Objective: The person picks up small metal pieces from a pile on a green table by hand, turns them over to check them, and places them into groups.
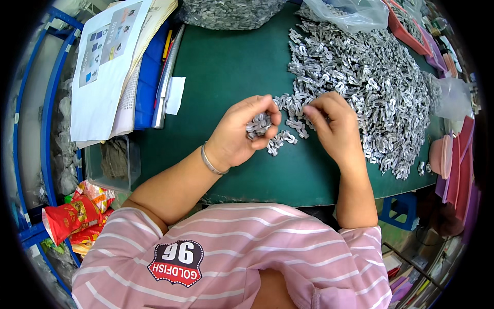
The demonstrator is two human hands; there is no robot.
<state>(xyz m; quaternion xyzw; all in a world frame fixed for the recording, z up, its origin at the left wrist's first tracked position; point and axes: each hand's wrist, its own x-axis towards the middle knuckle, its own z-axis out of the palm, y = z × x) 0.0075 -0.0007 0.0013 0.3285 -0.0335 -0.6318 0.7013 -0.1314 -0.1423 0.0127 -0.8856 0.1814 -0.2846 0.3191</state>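
Observation:
A handful of small grey curved metal pieces (258, 125) lies in my left hand (234, 129), whose fingers are curled round them. My right hand (335, 123) is closed at the near left edge of a large pile of the same pieces (365, 77). Its thumb and fingertips come together over the pieces there, and whatever they pinch is too hidden to make out. Between and below my hands, a few loose pieces (280, 141) lie on the green table top (231, 62).
A clear bag of pieces (231, 11) stands at the far edge, and a plastic bag (350, 14) lies over the pile. To the left are papers (105, 67), a blue tray (149, 82), a metal ruler-like bar (167, 82) and a clear box (113, 162). A red basket (409, 28) sits far right.

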